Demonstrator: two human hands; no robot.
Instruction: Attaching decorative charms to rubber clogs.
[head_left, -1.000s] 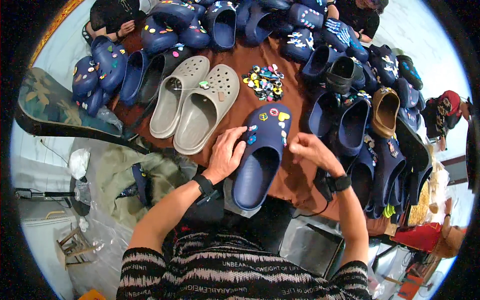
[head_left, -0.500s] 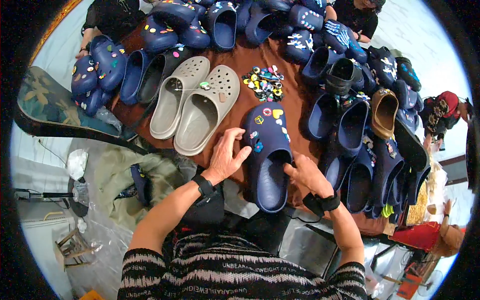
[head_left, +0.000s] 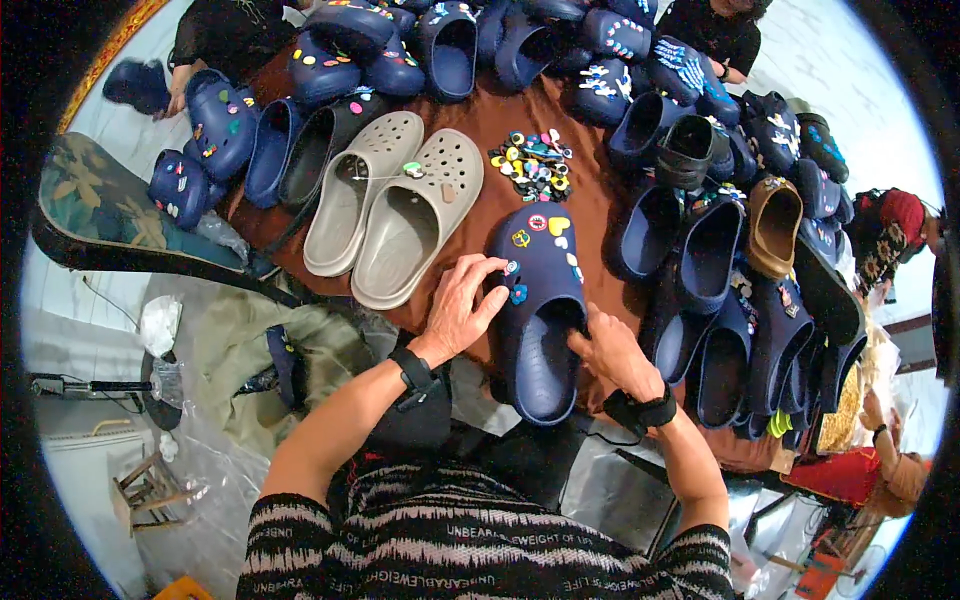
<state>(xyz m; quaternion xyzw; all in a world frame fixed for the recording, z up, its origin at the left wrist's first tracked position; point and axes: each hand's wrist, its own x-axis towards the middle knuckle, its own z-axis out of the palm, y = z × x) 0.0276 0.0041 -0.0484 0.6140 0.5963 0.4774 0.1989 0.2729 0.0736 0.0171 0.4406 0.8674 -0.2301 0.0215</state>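
Note:
A navy clog (head_left: 543, 240) lies in front of me, toe pointing away, with several colourful charms on its upper. My right hand (head_left: 620, 352) grips its right rim near the opening, fingers outside and thumb at the edge. My left hand (head_left: 462, 312) reaches to the clog's left side. Its index fingertip touches a small round charm (head_left: 511, 267) just above a blue flower charm (head_left: 518, 294), while the thumb stands apart from the fingers. Beyond the toe is a pile of loose charms (head_left: 532, 168). Left of it sits a pair of grey clogs (head_left: 424, 215) joined by a tag string.
A brown cloth (head_left: 500, 112) covers the table. Navy clogs (head_left: 720, 365) crowd its right side and far edge, with one brown clog (head_left: 774, 225) among them. A chair (head_left: 110, 200) stands at the left. Other people sit across the table and at the right.
My left index finger has moved onto the round charm; my right hand keeps its hold. At the far left, a navy clog has been lifted away from the others near another person's hand.

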